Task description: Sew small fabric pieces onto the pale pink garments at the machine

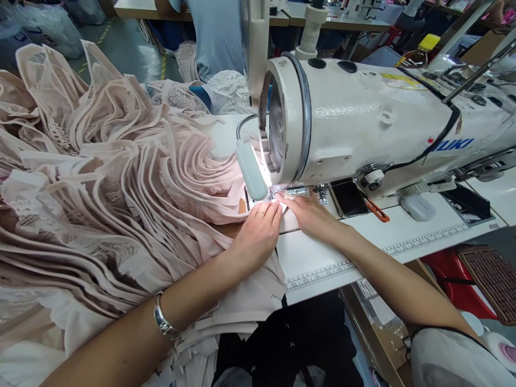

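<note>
My left hand (pixel 261 228), with a ring on one finger, has its fingers pressed together on a pale pink fabric piece just in front of the sewing machine's needle area. From the other side my right hand (pixel 309 216) pinches the same fabric piece (pixel 288 220) close to the presser foot (pixel 274 192). My fingers partly hide the fabric and the foot. The white sewing machine (pixel 342 118) stands over both hands. A small lit lamp (pixel 252 171) hangs left of the needle. Heaped pale pink garments (pixel 161 188) with lace parts spread left of my hands.
A phone-like dark slab (pixel 350 199), orange snips (pixel 377 209) and a pale rounded case (pixel 418 208) lie right of my hands. A printed ruler (pixel 423 239) runs along the table's front edge. Beyond the machine sits a person in a blue top (pixel 215 37).
</note>
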Demonstrator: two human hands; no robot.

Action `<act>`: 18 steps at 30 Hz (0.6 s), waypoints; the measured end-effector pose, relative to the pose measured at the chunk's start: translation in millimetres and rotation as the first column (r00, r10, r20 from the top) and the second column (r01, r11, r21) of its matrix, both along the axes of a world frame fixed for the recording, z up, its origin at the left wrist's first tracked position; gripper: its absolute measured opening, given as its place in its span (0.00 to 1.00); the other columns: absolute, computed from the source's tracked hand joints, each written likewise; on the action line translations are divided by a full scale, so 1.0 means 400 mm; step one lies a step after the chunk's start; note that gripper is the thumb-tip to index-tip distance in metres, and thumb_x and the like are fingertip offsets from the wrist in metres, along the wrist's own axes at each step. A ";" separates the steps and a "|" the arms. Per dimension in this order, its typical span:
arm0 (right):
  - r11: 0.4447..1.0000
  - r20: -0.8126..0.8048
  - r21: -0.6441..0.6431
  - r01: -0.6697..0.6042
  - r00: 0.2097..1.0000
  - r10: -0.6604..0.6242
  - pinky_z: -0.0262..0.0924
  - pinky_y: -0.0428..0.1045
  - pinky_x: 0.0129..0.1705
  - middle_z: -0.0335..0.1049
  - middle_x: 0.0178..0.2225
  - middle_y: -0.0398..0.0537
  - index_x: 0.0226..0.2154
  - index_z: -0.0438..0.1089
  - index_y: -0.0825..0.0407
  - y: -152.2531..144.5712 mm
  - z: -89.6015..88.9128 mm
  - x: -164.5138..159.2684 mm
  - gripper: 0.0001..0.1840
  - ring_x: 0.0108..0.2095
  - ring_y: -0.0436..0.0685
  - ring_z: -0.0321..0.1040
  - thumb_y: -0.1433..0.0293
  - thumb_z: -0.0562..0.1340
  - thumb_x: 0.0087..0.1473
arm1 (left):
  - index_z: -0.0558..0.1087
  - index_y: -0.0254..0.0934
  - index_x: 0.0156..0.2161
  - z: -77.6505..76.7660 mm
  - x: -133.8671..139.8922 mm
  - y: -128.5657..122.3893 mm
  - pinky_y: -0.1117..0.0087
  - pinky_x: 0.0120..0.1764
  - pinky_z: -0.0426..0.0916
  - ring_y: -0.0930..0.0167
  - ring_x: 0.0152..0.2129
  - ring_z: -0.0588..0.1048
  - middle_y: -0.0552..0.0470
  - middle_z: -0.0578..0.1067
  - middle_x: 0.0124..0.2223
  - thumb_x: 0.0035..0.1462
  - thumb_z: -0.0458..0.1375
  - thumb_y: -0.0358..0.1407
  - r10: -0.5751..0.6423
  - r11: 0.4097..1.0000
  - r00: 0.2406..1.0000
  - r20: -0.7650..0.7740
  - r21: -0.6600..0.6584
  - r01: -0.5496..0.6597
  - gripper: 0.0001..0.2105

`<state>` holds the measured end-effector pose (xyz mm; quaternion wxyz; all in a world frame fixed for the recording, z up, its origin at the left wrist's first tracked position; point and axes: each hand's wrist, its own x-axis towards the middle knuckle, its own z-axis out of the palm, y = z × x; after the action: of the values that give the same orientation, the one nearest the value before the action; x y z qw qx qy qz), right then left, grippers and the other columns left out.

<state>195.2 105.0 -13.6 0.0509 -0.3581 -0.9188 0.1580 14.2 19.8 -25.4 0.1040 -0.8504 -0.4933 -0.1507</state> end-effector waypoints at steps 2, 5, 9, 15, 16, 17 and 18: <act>1.000 0.009 0.028 0.006 1.000 -0.006 0.62 0.59 0.50 0.75 0.51 0.52 0.57 0.68 0.45 -0.004 0.000 -0.001 0.24 0.41 0.61 0.72 0.72 0.47 0.65 | 0.69 0.23 0.58 0.008 -0.003 -0.003 0.54 0.53 0.68 0.57 0.53 0.74 0.33 0.76 0.55 0.68 0.42 0.23 0.006 1.000 1.000 -0.019 0.017 -0.005 0.20; 0.990 0.040 0.131 0.048 0.998 -0.053 0.62 0.58 0.47 0.76 0.47 0.54 0.55 0.71 0.48 -0.014 0.004 -0.003 0.25 0.41 0.63 0.71 0.77 0.48 0.62 | 0.73 0.27 0.50 0.029 -0.027 0.003 0.56 0.51 0.67 0.60 0.44 0.76 0.38 0.78 0.49 0.67 0.42 0.21 -0.008 0.999 0.995 -0.099 0.040 0.012 0.18; 0.981 0.002 0.195 0.006 1.000 -0.006 0.62 0.55 0.44 0.76 0.43 0.52 0.46 0.76 0.49 -0.018 0.001 0.005 0.23 0.44 0.63 0.70 0.80 0.50 0.58 | 0.71 0.36 0.34 0.047 -0.080 0.031 0.63 0.44 0.66 0.66 0.31 0.73 0.49 0.76 0.33 0.68 0.44 0.21 -0.002 0.999 0.991 -0.134 0.048 0.009 0.17; 0.981 -0.084 0.180 -0.071 0.993 0.087 0.64 0.53 0.41 0.76 0.48 0.47 0.47 0.77 0.44 -0.013 -0.015 0.029 0.23 0.42 0.59 0.71 0.78 0.52 0.59 | 0.75 0.36 0.39 0.035 -0.104 0.055 0.66 0.39 0.63 0.66 0.35 0.73 0.48 0.78 0.38 0.70 0.48 0.27 -0.045 0.993 0.997 -0.063 0.106 0.052 0.14; 0.980 -0.091 0.191 -0.062 0.993 0.081 0.64 0.52 0.40 0.76 0.48 0.46 0.47 0.77 0.44 -0.014 -0.017 0.031 0.23 0.42 0.59 0.72 0.78 0.52 0.59 | 0.76 0.36 0.38 0.033 -0.101 0.055 0.66 0.37 0.62 0.66 0.34 0.72 0.48 0.77 0.36 0.71 0.48 0.27 -0.044 0.994 0.997 -0.070 0.097 0.051 0.14; 0.978 -0.100 0.204 -0.048 0.993 0.070 0.64 0.52 0.39 0.77 0.47 0.46 0.48 0.77 0.44 -0.015 -0.018 0.031 0.23 0.42 0.59 0.72 0.78 0.52 0.59 | 0.76 0.36 0.37 0.032 -0.099 0.055 0.66 0.35 0.61 0.66 0.32 0.71 0.49 0.76 0.34 0.71 0.47 0.27 -0.048 0.995 0.996 -0.080 0.082 0.055 0.15; 0.976 -0.114 0.217 -0.033 0.992 0.059 0.65 0.52 0.39 0.77 0.47 0.46 0.48 0.77 0.44 -0.017 -0.020 0.031 0.24 0.42 0.58 0.72 0.79 0.52 0.59 | 0.76 0.35 0.37 0.032 -0.096 0.055 0.67 0.34 0.60 0.67 0.31 0.70 0.49 0.74 0.33 0.70 0.47 0.27 -0.057 0.996 0.994 -0.090 0.061 0.063 0.16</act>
<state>207.6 98.3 -21.6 0.1405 -0.3191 -0.9338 0.0799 -24.4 41.7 -12.6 0.1480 -0.8669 -0.4574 -0.1317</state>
